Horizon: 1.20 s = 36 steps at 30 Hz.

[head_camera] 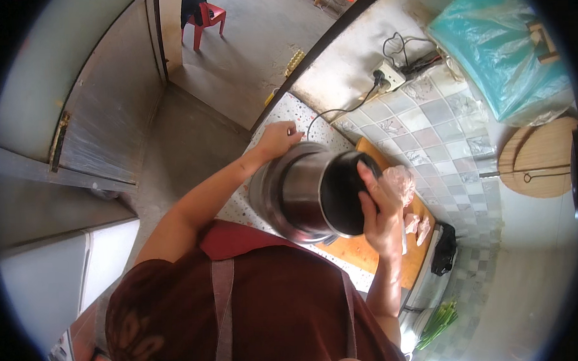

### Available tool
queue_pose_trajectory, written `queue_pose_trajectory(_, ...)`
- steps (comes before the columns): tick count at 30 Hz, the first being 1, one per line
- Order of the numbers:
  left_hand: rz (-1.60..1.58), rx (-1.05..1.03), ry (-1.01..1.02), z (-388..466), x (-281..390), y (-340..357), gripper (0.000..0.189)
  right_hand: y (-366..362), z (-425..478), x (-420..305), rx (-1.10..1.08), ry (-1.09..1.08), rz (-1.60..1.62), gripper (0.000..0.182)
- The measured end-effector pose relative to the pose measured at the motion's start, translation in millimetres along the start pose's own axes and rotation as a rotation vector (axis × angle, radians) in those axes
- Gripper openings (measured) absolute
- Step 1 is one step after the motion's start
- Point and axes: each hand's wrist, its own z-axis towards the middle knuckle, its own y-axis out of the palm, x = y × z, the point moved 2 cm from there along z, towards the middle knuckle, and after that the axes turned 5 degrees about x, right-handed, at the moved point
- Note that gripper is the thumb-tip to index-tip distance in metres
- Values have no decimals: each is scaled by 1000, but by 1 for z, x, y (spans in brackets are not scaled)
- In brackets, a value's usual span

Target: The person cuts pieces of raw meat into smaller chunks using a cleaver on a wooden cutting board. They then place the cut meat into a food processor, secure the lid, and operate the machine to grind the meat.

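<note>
A tall round steel kitchen appliance (301, 194) with a black top stands tilted in view on a speckled terrazzo countertop (293, 108), close against my chest. My right hand (384, 208) grips the black top from the right side, thumb and forefinger spread across it. My left hand (279, 139) is at the far left edge of the steel body, fingers curled near a black power cord (334, 111). Whether those fingers hold anything is hidden. Beyond my right hand lies a crumpled clear plastic bag (400, 182) on a wooden cutting board (356, 252), with pale pink meat pieces (422, 230) beside it.
The cord runs to a white socket strip (390, 77) on the wall. A black plastic bag (444, 251) and green vegetable stalks (438, 324) lie farther right. Round wooden boards (536, 160) hang on the wall. A white cabinet (108, 256) stands left; a red chair (206, 21) is beyond.
</note>
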Motion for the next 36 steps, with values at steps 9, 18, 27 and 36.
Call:
queue_pose_trajectory(9,8,-45,-27,0,8,-1,35,-4,-3,-11,-38,48,-15,59)
queue_pose_trajectory(18,19,-52,-34,-9,7,4,32,-7,-13,-9,53,-57,32,58)
queue_pose_trajectory(27,11,57,-13,-6,-7,3,39,-6,-14,-6,-104,23,-82,58)
queue_pose_trajectory(36,-29,-26,-57,-6,7,1,34,-1,-6,-1,-13,47,39,53)
